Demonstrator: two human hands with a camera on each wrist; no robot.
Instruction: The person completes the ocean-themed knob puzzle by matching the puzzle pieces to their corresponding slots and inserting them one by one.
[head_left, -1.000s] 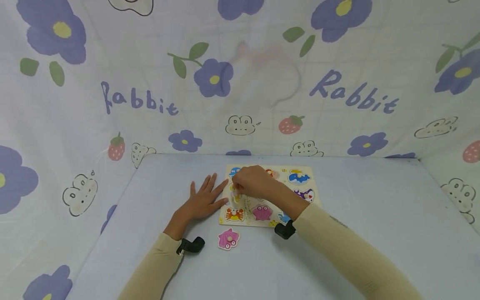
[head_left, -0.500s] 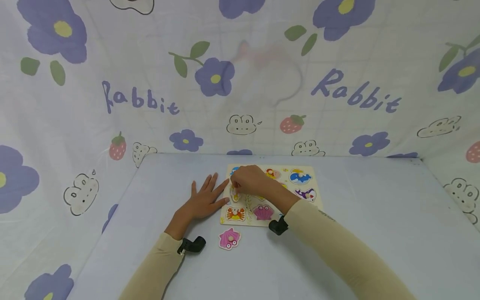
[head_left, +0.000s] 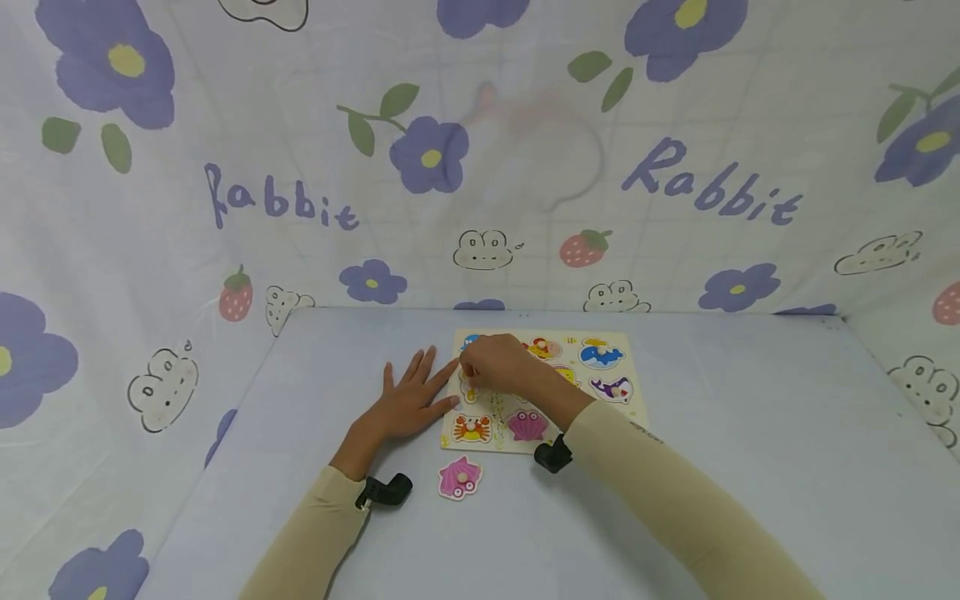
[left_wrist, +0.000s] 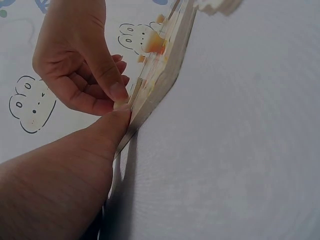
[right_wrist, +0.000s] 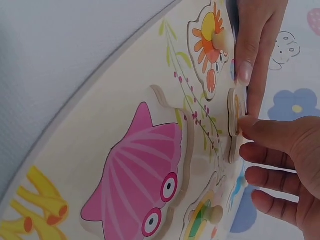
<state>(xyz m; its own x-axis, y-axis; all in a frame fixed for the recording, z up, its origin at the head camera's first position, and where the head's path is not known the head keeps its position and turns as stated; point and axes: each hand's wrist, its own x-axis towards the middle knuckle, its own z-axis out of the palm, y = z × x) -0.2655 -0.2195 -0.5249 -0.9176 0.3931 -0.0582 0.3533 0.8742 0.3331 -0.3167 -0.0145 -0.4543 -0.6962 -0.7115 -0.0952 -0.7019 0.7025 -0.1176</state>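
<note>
A wooden peg puzzle board (head_left: 498,446) with sea-animal pictures lies on the table. My right hand (head_left: 498,365) reaches over its left side, pinching the knob of a small yellowish puzzle piece (right_wrist: 234,117). That piece's edge stands a little above the board in the right wrist view; its picture is mostly hidden by the fingers. My left hand (head_left: 408,404) lies with fingers spread, its thumb and index finger at the board's left edge. A pink shell piece (head_left: 460,478) with a knob rests on the table in front of the board, below a shell-shaped recess (head_left: 527,426).
Other knobbed pieces sit in the board: a crab (head_left: 472,428), a blue whale (head_left: 601,355) and a purple orca (head_left: 613,389). The white table (head_left: 750,433) extends around it. A flower-printed curtain (head_left: 525,167) hangs behind.
The yellowish piece has gone from raised and tilted to lower and flatter against the board under my right hand. My right forearm has shifted slightly left. The left hand stays put.
</note>
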